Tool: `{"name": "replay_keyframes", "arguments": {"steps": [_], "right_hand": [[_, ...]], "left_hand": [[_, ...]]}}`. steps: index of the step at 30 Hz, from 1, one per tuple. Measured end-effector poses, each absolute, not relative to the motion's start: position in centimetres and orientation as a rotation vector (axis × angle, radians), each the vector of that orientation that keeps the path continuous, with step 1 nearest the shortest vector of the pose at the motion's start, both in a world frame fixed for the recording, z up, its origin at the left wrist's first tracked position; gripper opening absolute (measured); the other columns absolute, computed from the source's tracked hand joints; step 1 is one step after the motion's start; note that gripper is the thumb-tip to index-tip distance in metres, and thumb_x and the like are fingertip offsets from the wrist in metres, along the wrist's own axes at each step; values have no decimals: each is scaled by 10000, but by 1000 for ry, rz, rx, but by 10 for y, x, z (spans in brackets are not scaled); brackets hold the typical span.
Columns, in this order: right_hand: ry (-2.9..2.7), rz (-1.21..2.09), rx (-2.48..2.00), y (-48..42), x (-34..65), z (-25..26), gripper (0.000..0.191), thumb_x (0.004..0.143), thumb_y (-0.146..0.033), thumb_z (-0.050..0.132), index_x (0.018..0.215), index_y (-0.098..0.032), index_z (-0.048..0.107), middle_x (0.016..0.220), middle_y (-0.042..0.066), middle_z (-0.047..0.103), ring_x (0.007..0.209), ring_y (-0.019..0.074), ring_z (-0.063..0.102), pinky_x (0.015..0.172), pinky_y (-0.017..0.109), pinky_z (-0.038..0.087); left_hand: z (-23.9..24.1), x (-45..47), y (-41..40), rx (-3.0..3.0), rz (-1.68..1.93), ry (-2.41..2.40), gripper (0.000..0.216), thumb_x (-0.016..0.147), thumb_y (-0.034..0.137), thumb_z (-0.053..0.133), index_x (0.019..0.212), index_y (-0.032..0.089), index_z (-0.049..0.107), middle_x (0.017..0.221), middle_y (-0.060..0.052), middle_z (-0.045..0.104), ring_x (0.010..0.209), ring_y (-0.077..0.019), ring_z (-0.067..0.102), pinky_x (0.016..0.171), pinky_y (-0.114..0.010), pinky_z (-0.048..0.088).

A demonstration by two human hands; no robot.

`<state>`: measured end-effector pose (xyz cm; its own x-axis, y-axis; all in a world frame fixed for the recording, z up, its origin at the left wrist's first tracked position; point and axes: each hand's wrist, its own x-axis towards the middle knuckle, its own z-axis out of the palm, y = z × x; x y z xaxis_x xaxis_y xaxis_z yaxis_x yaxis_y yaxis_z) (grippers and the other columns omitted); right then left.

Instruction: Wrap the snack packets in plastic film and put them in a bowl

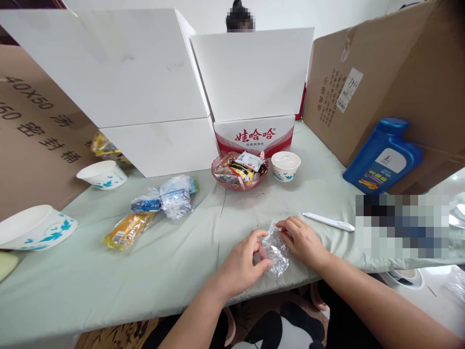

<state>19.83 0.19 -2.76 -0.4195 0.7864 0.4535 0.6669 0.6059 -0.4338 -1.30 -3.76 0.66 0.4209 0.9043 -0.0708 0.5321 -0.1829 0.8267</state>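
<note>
My left hand (242,261) and my right hand (302,240) both pinch a crinkled clear plastic wrapper (275,249) near the front edge of the table (174,261). The left fingers curl round its left side and the right fingers press on its top right corner. What is inside the wrapper is hidden. A white pen-like tool (328,221) lies just to the right of my right hand. Farther back stand a pink glass bowl of wrapped snacks (240,171) and a small white paper cup (286,166).
Clear and yellow snack packets (152,211) lie at the left centre. White paper bowls (102,174) (34,228) stand at the left. A blue oil bottle (384,157) leans on a cardboard box (392,72) at the right. White boxes (145,92) wall the back, a person's head behind them.
</note>
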Motion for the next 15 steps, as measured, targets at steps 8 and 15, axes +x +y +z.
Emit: {"name": "replay_keyframes", "arguments": {"steps": [8, 15], "right_hand": [[-2266, 194, -1161, 2, 198, -27, 157, 879, -141, 533, 1024, -184, 573, 911, 82, 660, 845, 248, 572, 786, 403, 487], [-2125, 188, -1207, 5, 195, -27, 150, 943, -174, 439, 962, -220, 581, 880, 72, 624, 805, 220, 592, 736, 362, 491]], "left_hand": [[8, -14, -39, 2038, 330, 1333, 613, 734, 139, 609, 1320, 265, 481, 1076, -42, 648, 934, -211, 627, 870, -351, 475], [8, -15, -39, 2091, 256, 1376, 665, 753, 174, 639, 1376, 272, 430, 1128, -65, 636, 931, -234, 633, 865, -367, 475]]}}
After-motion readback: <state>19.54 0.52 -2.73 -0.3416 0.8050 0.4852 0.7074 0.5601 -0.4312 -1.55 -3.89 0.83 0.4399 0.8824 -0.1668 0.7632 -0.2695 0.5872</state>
